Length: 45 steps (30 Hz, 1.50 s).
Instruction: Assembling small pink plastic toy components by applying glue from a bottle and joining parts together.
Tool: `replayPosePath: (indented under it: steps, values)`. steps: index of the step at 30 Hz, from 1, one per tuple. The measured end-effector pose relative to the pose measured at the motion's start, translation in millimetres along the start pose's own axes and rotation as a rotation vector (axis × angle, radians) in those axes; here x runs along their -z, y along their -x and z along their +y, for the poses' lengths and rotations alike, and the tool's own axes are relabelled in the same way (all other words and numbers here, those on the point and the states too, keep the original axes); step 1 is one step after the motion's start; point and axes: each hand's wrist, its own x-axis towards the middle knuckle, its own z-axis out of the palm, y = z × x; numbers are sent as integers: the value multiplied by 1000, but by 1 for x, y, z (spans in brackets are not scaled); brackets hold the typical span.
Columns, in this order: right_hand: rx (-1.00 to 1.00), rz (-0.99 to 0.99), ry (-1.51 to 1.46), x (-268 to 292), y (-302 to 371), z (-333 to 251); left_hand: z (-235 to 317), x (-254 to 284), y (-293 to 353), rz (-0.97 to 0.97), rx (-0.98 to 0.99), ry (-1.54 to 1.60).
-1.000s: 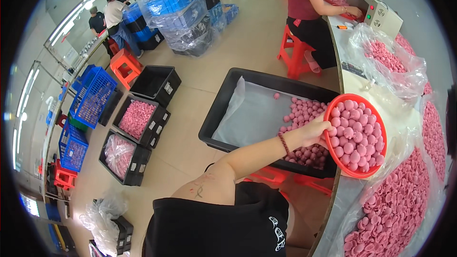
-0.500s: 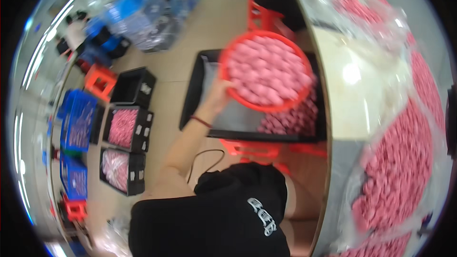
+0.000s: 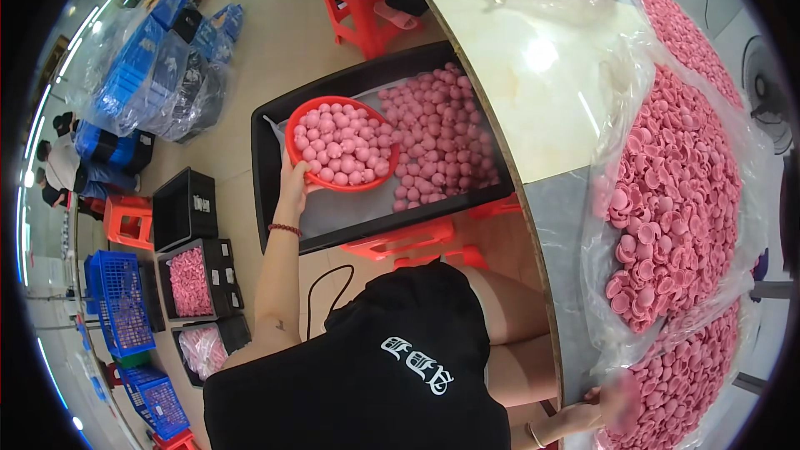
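My left hand (image 3: 297, 177) is closed on the rim of a round red basket (image 3: 291, 138), full of small pink balls (image 3: 343, 143). The basket is inside a large black tray (image 3: 312, 241), at its left part. More pink balls (image 3: 442, 129) fill the tray's right side, next to the basket. At the lower right, my right hand (image 3: 612, 407) reaches over the worktable to the edge of a heap of pink half-shell pieces (image 3: 675, 192). Its fingers are smeared by motion, and I cannot make out anything in them.
The worktable (image 3: 533, 92) runs along the right, with clear plastic sheeting (image 3: 593, 275) around the heaps. Red stools (image 3: 367, 21) stand beyond and under the tray. At the left are black crates (image 3: 185, 210), blue baskets (image 3: 121, 304) and wrapped blue bins (image 3: 154, 75). Other people are at the far left.
The red basket has gone from up over the tray, tilted, to lower in its left part, with my left hand still on the rim. My right hand has come into view by the heap.
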Motion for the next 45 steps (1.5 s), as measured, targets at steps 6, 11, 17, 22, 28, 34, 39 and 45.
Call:
replayPosePath:
  steps: [6,11,17,22,28,34,39,45]
  values:
    - [-10,11,-19,-2,2,-1,33,-29,-19,-143,-26,-240]
    - [1,-5,-8,-4,3,-4,42,-68,-35,-267,-303,-342]
    - [15,-25,-2,-2,2,-2,45,-93,-54,-333,-515,-512]
    - [6,-22,-13,-3,3,-5,61,-128,-42,-238,-473,-859]
    - [7,-32,-50,-3,3,-5,42,-180,-28,-365,-651,-1226]
    - [-6,-24,-78,-7,1,-5,11,-216,4,-461,-575,-1379]
    - [35,-33,-36,-7,0,-4,-51,-233,7,-273,-687,-1720]
    - [116,30,-69,-9,0,-24,-127,-275,6,-86,-581,-2003]
